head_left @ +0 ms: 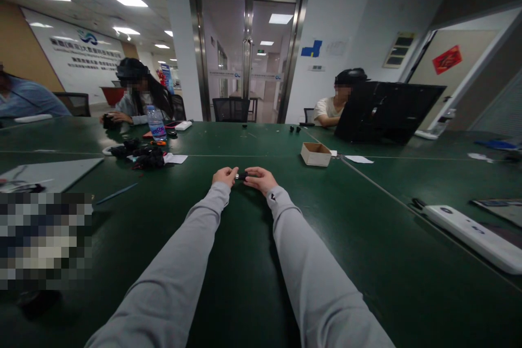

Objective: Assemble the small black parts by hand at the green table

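A small black part point(242, 176) sits between my two hands, out at arm's length over the middle of the green table point(228, 261), and it is too small and dark from here for me to say what it is. My left hand point(224, 176) pinches its left end with the fingers curled in close around it; my right hand point(260, 178) closes on the right end the same way, knuckles up, fingers nearly shut. Both hands rest low, at or just above the tabletop, which I judge steadies the grip on so small a piece, and holding it by both ends leaves the middle exposed. My grey sleeves point(297, 261) run back toward me on either side. Beyond the hands and to the right stands an open cardboard box point(315, 154), near but apart from them. Further left lies a heap of black parts point(141, 156) with a water bottle point(155, 123) behind it, in front of a seated person point(136, 99). Another person point(332, 106) sits behind a dark laptop point(385, 111) on the far right side. A white power strip point(473, 235) lies along the right edge, well apart from my hands.
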Action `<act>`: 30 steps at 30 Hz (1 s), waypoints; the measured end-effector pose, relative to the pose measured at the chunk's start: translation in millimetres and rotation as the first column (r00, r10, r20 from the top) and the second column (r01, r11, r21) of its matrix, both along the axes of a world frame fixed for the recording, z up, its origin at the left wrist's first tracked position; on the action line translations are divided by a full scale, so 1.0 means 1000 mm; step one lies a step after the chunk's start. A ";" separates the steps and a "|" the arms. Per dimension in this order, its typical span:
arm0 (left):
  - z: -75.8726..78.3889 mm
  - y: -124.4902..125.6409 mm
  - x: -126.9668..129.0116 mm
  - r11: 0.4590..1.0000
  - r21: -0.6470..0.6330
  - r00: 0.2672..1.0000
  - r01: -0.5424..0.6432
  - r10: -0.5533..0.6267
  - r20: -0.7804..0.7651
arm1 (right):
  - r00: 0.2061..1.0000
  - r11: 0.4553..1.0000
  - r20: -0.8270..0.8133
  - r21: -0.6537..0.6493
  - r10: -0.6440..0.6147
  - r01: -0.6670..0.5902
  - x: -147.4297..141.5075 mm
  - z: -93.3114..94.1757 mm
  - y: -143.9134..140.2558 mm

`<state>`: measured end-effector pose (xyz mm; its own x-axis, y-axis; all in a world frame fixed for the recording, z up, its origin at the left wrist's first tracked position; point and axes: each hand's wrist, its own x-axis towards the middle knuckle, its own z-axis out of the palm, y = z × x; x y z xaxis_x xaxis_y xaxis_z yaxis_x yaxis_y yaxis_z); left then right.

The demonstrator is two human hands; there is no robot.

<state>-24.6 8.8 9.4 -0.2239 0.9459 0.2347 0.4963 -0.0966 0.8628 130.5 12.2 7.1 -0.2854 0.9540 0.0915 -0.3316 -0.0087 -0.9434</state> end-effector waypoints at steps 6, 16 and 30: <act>-0.004 0.003 0.002 0.993 0.055 0.971 0.108 -0.117 0.207 | 1.000 0.999 -0.009 -0.050 -0.018 0.017 0.001 0.004 -0.002; 0.001 -0.002 -0.003 0.947 0.103 0.882 0.304 -0.321 0.346 | 0.998 0.995 -0.001 -0.069 -0.070 0.069 0.001 0.004 -0.001; 0.004 -0.005 -0.006 0.946 0.085 0.863 0.313 -0.321 0.389 | 0.998 0.993 0.001 -0.093 -0.069 0.069 0.000 0.005 -0.002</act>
<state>-30.9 4.1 13.6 0.0099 0.9780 0.2084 0.0570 -0.2086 0.9763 130.7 10.3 12.5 -0.2183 0.9759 0.0018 -0.3364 -0.0736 -0.9388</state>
